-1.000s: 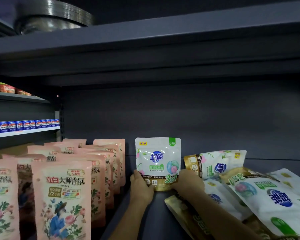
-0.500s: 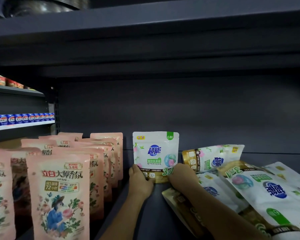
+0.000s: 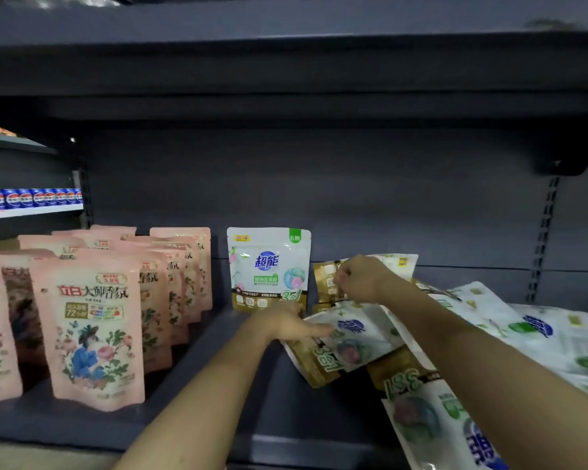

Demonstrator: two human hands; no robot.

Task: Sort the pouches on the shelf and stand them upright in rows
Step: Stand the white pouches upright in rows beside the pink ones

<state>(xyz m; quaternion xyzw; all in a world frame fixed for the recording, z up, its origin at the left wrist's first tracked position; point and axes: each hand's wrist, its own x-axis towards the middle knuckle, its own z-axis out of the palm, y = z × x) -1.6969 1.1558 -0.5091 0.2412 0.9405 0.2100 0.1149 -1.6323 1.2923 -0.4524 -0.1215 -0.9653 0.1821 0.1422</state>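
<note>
A white and gold pouch (image 3: pixel 269 266) stands upright alone at the back of the dark shelf (image 3: pixel 218 385). To its right lies a loose heap of the same white pouches (image 3: pixel 489 317). My right hand (image 3: pixel 364 278) curls its fingers on the gold end of a pouch (image 3: pixel 326 276) lying at the back. My left hand (image 3: pixel 286 325) reaches over the near lying pouch (image 3: pixel 350 340) with fingers stretched out, touching its edge. Pink pouches (image 3: pixel 92 327) stand upright in rows on the left.
The shelf above (image 3: pixel 286 56) hangs low over the work space. A neighbouring shelf at the far left holds blue cans (image 3: pixel 31 198). A slotted upright (image 3: pixel 540 239) runs down the back wall at the right. Another white pouch (image 3: pixel 438 418) lies at the front right.
Both hands have let go of the upright white pouch, which stays standing. They moved right, onto the lying pouches.
</note>
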